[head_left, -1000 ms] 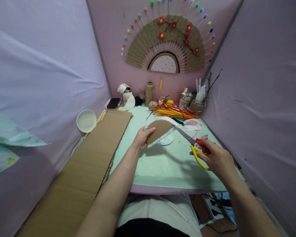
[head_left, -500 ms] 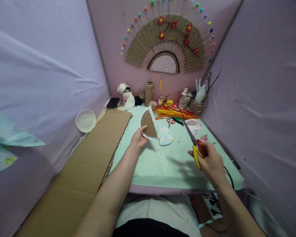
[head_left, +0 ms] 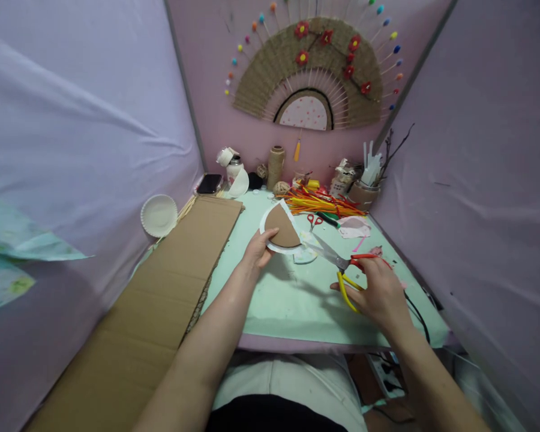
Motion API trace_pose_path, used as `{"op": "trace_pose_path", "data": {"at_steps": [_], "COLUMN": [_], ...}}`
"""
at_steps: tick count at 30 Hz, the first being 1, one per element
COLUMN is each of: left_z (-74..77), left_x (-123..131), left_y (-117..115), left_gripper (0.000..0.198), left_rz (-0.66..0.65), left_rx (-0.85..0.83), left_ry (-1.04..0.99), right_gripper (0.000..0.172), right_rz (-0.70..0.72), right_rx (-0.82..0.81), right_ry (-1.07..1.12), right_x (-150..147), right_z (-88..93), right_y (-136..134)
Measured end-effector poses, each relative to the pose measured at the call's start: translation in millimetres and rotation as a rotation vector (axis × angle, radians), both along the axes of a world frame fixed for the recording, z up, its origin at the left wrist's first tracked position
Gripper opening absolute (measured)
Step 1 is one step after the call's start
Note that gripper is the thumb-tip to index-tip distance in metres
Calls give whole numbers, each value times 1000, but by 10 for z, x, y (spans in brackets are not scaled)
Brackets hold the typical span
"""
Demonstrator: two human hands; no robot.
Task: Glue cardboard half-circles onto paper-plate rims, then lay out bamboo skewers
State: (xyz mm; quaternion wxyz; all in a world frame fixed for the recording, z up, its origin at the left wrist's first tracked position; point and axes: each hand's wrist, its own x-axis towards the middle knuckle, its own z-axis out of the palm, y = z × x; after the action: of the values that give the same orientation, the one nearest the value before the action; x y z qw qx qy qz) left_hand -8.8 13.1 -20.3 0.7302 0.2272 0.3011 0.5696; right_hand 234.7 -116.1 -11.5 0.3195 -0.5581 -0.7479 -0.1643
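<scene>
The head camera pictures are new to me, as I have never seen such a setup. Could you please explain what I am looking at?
There is no machine here, only a person's two bare hands, seen by one camera worn on the head, looking forward and down. The left hand holds a half-round cardboard piece with a white border. The right hand holds large scissors, one handle red and one yellow, their blades pointing towards that piece. On the pale green tabletop lie small red-handled scissors and a pile of orange and yellow strips. A long cardboard sheet runs along the left side.
</scene>
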Motion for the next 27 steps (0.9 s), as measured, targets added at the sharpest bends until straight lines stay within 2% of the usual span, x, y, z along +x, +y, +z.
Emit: {"op": "trace_pose_path", "data": {"at_steps": [10,17,27], "left_z": [-7,47,40], "left_x": [18,24,61], "left_y": [-24,-69,-94], "left_gripper": [43,38,35], "left_rz": [-24,-70,-134], "left_rx": [19,6,0], "left_ry": [108,164,252], "right_gripper": [39,34,24], "right_rz": [21,21,43], "right_rx": [17,-13,-22], "right_ry": [-240,-223,-280], "right_x": [147,149,137], "right_z": [122,135,125], "right_y": [-71,-79,-83]}}
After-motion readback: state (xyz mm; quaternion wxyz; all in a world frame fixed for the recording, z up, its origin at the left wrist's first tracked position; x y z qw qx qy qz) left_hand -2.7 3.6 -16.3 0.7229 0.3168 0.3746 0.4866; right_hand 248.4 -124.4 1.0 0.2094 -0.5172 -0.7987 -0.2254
